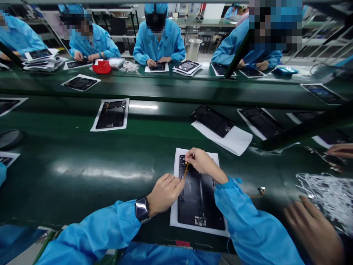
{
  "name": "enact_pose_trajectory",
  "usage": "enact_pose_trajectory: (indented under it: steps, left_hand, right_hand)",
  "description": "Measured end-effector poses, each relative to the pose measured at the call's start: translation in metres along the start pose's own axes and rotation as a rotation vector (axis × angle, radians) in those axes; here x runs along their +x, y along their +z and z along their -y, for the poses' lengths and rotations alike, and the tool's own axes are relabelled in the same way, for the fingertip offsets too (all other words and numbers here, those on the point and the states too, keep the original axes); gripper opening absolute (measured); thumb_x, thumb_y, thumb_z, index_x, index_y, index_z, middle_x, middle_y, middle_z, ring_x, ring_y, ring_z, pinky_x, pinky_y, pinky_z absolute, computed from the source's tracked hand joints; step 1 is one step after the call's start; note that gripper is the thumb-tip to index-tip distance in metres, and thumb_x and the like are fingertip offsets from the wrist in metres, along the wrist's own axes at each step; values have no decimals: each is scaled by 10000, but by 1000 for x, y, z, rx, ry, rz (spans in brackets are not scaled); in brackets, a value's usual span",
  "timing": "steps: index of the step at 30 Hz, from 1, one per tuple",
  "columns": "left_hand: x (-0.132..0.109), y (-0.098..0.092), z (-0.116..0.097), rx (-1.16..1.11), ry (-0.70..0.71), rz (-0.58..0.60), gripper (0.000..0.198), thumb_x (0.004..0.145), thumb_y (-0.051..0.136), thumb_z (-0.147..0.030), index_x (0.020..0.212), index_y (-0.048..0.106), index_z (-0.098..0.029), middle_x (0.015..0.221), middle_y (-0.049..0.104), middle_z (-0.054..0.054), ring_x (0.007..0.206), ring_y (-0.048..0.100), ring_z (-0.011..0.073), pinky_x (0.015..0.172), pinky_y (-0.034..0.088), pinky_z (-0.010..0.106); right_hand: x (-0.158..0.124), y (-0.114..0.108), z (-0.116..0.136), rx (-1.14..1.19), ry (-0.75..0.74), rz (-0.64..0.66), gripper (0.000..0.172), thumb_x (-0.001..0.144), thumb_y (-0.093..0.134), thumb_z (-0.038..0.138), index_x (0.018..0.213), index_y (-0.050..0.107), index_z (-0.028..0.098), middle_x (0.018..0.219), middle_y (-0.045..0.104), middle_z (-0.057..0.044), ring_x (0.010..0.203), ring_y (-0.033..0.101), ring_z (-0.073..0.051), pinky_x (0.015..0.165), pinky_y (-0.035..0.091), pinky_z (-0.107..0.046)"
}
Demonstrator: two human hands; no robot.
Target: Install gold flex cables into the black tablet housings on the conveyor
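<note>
On the green bench point(82, 191), a white sheet point(175, 206) lies under a black tablet casing point(198, 198). Over the casing, the right hand point(200, 162) pinches an orange flex strip point(186, 170); the left hand point(165, 193), fingers half curled, sits just beside the strip, its grip unclear.

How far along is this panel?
Looks done: white plastic scraps lie piled on the green belt at right. In hand: the right hand and left hand are at an amber flex strip on a black tablet panel. Left: another strip lies loose, and more panels sit on sheets.
</note>
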State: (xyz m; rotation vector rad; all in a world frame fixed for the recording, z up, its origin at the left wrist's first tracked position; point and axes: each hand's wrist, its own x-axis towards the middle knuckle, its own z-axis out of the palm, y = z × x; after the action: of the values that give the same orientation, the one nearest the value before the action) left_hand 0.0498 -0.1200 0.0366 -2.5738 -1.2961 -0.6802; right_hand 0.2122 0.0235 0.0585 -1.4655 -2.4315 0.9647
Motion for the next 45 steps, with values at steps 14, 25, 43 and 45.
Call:
enact_pose_trajectory:
  steps: [14, 25, 43, 45]
  left_hand:
    - [8, 20, 6, -75, -29, -38, 137, 971, 452, -115, 1062, 553, -103, 853, 616, 40, 767, 564, 160, 645, 420, 317]
    - [4, 30, 8, -107, -29, 13, 130, 972, 455, -129, 1050, 559, -131, 856, 616, 31, 787, 571, 164, 641, 420, 322]
    - [1, 35, 9, -127, 52, -57, 173, 968, 470, -127, 1010, 636, -105, 1133, 684, 74, 1079, 612, 204, 785, 544, 312]
    - [2, 33, 9, -123, 67, -38, 184, 971, 463, -129, 994, 644, -107, 1118, 691, 73, 1046, 624, 197, 774, 548, 308]
  right_hand:
    - [59, -8, -9, -163, 203, 240, 242, 635, 848, 268, 630, 619, 188, 600, 599, 35, 598, 554, -124, 536, 338, -224]
    - [23, -6, 2, -437, 124, 150, 366, 735, 798, 449, 932, 584, 227, 900, 661, -34, 817, 625, -210, 606, 330, -259]
    - [0, 5, -13, -319, -14, -52, 191, 883, 685, 344, 948, 548, 227, 906, 559, -3, 774, 571, -172, 589, 277, -277]
    - [1, 6, -15, -302, -11, -61, 191, 880, 687, 330, 944, 543, 222, 905, 560, -4, 782, 567, -174, 592, 277, -280]
